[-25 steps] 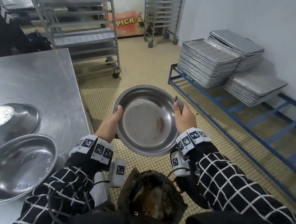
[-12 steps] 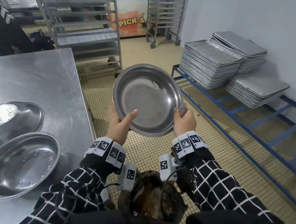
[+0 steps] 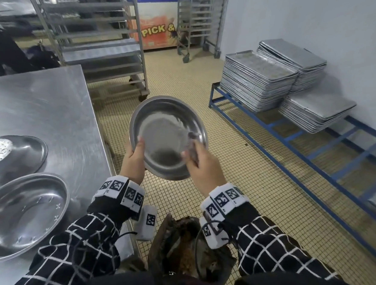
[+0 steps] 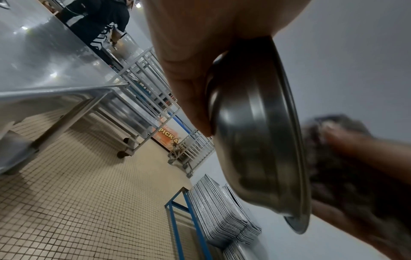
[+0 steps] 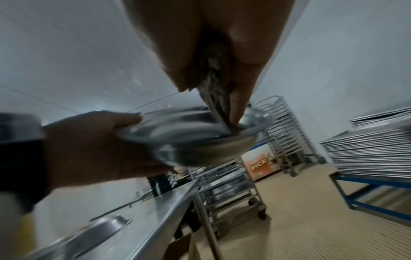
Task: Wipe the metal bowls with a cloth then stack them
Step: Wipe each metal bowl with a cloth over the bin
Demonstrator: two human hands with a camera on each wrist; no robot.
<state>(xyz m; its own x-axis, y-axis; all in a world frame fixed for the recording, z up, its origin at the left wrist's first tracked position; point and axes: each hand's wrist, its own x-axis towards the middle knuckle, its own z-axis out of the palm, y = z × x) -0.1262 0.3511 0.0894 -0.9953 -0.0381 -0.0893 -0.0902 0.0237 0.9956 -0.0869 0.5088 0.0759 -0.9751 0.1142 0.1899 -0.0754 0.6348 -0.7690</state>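
The held bowl [image 3: 167, 137] is gripped at its left rim by the left hand [image 3: 132, 161], thumb inside, and is carried in the air over the tiled floor [image 3: 241, 183], beyond the tabletop's right edge. A grey cloth [image 3: 192, 145] is pinched by the right hand [image 3: 203, 163] and pressed inside the right wall. A one-sided grip could be levered loose by hard rubbing, and the bowl dropped. It looks shallow, steel, dully smeared. Two more bowls [image 3: 25, 211] lie near the tabletop's [image 3: 46, 107] near left edge, unstacked.
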